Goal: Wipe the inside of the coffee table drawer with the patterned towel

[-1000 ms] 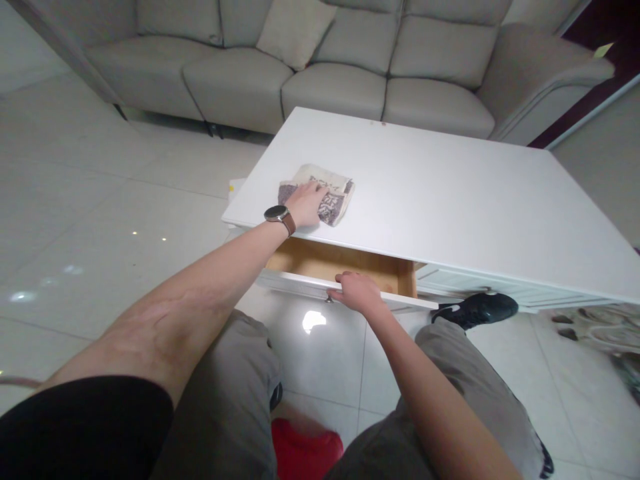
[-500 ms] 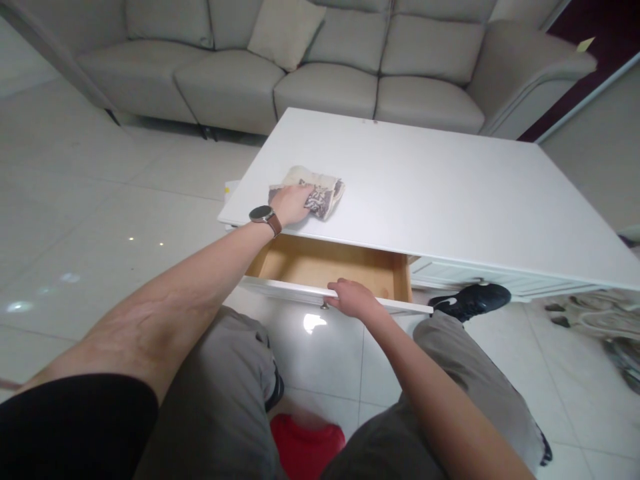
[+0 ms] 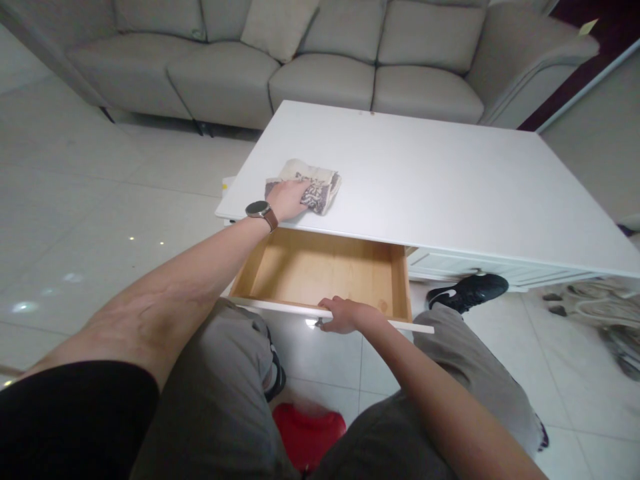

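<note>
My left hand (image 3: 289, 200), with a watch on its wrist, rests on a folded patterned cloth (image 3: 314, 187) near the left front corner of a white table (image 3: 430, 180); its fingers curl over the cloth. My right hand (image 3: 341, 315) grips the front edge of a wooden drawer (image 3: 325, 273) under the tabletop. The drawer stands pulled well out and its pale wood bottom shows nothing inside.
A beige sofa (image 3: 320, 73) with a cushion stands behind the table. My knees in grey trousers are below the drawer, one black shoe (image 3: 470, 291) under the table. A red thing (image 3: 310, 437) lies on the tiled floor between my legs.
My right hand has pulled the drawer further out toward me, so much more of its inside shows. My left hand has stayed on the cloth.
</note>
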Available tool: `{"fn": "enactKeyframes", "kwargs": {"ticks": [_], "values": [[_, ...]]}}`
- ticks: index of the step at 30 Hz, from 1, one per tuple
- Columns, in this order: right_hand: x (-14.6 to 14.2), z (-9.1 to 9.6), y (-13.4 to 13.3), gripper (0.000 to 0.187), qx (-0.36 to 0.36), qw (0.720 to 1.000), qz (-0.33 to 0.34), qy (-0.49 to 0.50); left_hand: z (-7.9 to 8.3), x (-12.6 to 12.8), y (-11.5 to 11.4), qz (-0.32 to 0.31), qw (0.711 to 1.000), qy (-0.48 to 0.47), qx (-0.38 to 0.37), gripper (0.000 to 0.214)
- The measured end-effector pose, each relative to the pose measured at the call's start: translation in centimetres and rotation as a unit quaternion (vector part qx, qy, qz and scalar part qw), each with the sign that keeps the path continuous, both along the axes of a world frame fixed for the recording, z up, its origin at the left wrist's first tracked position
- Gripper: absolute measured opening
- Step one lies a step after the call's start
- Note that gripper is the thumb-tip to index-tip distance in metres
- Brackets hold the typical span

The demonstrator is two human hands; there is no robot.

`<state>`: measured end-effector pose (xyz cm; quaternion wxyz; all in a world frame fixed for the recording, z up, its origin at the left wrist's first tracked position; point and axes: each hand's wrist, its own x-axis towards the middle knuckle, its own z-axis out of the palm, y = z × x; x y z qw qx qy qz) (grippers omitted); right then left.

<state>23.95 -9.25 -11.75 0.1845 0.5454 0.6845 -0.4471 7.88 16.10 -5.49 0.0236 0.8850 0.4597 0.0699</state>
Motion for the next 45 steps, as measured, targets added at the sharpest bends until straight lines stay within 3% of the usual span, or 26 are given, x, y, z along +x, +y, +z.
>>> {"fn": "enactKeyframes", "kwargs": {"ticks": [4,11,18,30,45], "values": [[-0.1,0.0,-0.5,0.071,-0.037,0.999,0.006,0.018,0.2,0.1,-0.2,-0.005,1.0,0.017,0.014,0.039],[-0.1,-0.2,-0.7,0.064,-0.026,0.999,0.012,0.033,0.2,0.6,-0.4,0.003,0.999,0.036,0.038,0.039],[-0.6,0.4,-0.7,0.072,-0.036,0.999,0.016,0.004,1.7,1.1,-0.9,0.022,0.998,0.047,0.025,0.035],[-1.0,0.5,-0.9,0.059,-0.018,0.999,0.026,-0.007,2.4,4.4,-4.1,-0.059,0.996,0.072,0.012,0.043],[-0.9,0.2,-0.8,0.051,-0.014,0.999,0.029,0.008,2.3,4.4,-4.4,-0.074,0.993,0.089,0.031,0.041]]}}
